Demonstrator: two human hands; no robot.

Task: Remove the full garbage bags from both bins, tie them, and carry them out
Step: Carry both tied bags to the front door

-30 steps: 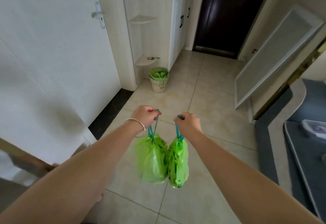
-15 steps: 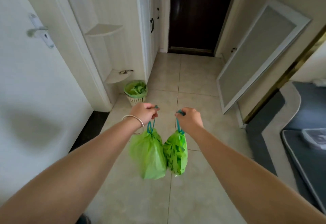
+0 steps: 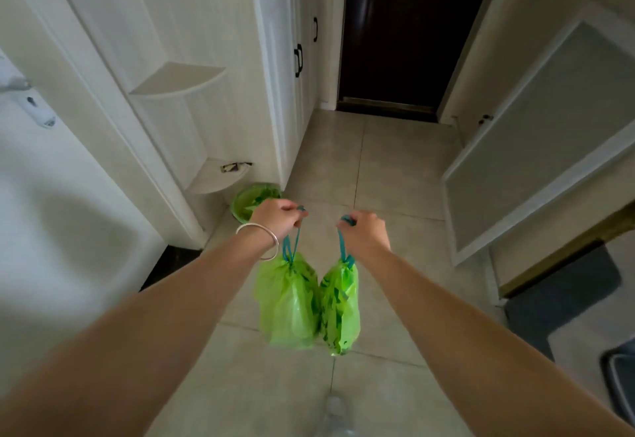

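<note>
Two full green garbage bags hang side by side in front of me, each drawn closed by a teal drawstring. My left hand [image 3: 279, 217], with a silver bangle on the wrist, grips the drawstring of the left bag [image 3: 287, 302]. My right hand [image 3: 365, 233] grips the drawstring of the right bag [image 3: 341, 309]. The two bags touch each other above the tiled floor. A small bin [image 3: 248, 200] lined with a green bag stands on the floor just beyond my left hand, partly hidden by it.
A dark door [image 3: 402, 31] closes the far end of the hallway. White cabinets [image 3: 285, 68] and corner shelves [image 3: 178, 79] line the left side, and a white door [image 3: 51, 196] is at near left. A leaning framed panel [image 3: 549, 134] and a grey mat [image 3: 563, 288] are on the right.
I have moved forward along the hallway: the dark door and the bin are closer, and the bin now sits right behind my left hand. Both hands still hold the swinging bags.
</note>
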